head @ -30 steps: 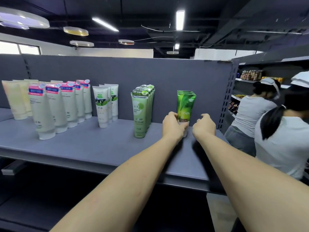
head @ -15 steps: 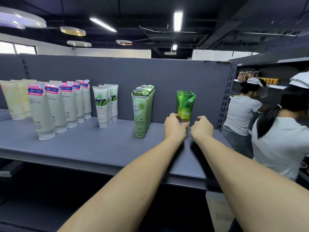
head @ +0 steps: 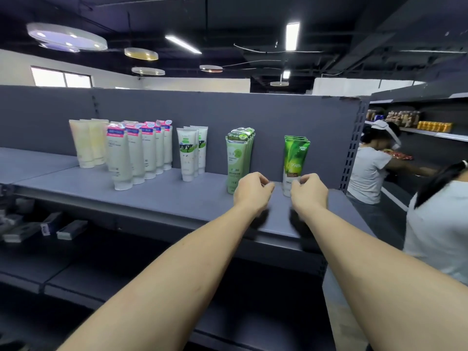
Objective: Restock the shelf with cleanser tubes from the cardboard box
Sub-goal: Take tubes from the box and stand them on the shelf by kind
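A row of bright green cleanser tubes (head: 295,158) stands upright at the right end of the grey shelf (head: 177,198). My left hand (head: 253,191) hovers left of that row, apart from it, fingers curled and holding nothing. My right hand (head: 309,192) is curled in front of the front tube's white cap; its knuckles overlap the tube's lower edge, and I cannot tell whether they touch. Pale green tubes (head: 236,160) stand just behind my left hand. The cardboard box is out of view.
More tubes stand to the left: white ones with green labels (head: 188,153), pink-topped ones (head: 136,153) and cream ones (head: 87,143). Small boxes (head: 71,229) lie on the lower shelf. Two people (head: 372,171) work at the right by another shelf unit.
My left hand has let go of the bright green tube's base and moved left. My right hand has shifted in front of the tube's cap. The view has turned slightly right.
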